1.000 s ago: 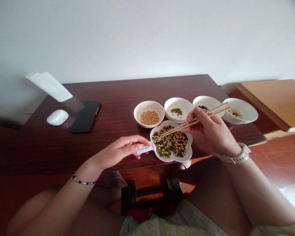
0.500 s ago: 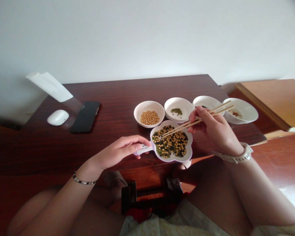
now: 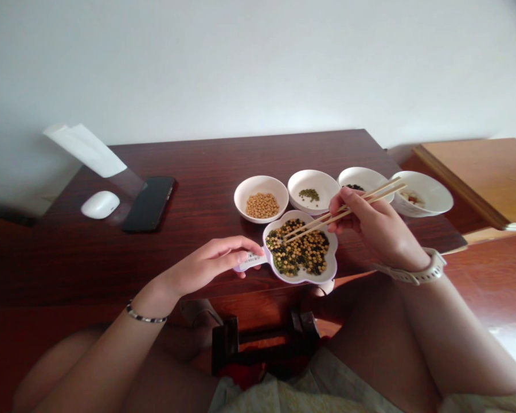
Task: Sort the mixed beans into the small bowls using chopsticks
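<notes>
Left hand (image 3: 206, 264) curled around the handle of a lilac flower-shaped dish (image 3: 336, 249) on the table (image 3: 112, 258); right hand (image 3: 372, 229) pinching wooden chopsticks (image 3: 344, 211), tips among mixed soybeans and dark beans (image 3: 298, 252), any bean between them too small to tell. White bowls (image 3: 322, 183) just beyond, in a row.

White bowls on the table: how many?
4, in a row behind the flower-shaped dish: the soybean bowl, the mung bean bowl, the dark bean bowl, partly behind the right hand, and the bowl of reddish bits at far right.
</notes>
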A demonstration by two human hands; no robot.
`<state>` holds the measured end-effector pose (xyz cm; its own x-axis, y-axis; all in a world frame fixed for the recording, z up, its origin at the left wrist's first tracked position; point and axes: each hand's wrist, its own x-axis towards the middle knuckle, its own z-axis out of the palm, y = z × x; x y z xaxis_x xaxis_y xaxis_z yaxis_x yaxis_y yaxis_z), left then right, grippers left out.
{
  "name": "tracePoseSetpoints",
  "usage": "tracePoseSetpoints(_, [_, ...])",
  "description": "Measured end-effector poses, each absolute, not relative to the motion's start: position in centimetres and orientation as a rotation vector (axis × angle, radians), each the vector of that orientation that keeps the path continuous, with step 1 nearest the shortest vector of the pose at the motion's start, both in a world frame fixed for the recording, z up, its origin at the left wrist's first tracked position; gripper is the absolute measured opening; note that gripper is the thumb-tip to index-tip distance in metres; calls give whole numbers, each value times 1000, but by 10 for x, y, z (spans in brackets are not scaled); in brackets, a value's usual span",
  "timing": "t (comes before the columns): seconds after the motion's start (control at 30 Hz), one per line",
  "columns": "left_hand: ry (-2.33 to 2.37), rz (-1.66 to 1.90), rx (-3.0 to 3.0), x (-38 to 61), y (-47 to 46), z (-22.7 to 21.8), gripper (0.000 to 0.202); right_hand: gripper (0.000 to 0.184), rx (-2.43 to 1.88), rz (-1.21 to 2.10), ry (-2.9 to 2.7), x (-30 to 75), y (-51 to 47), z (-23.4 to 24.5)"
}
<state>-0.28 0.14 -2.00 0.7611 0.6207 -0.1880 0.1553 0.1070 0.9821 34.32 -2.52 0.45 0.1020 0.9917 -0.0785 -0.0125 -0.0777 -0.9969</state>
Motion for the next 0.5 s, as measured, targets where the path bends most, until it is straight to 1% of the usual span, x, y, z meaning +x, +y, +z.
tracePoseSetpoints(0.27, [676, 387, 1442, -3, 1, -21, 30, 46, -1295, 1159, -1076, 344, -25, 4])
tracePoseSetpoints(0.5, [672, 390, 1443, -2, 2, -20, 29, 45, -1307, 1199, -1085, 345, -25, 4])
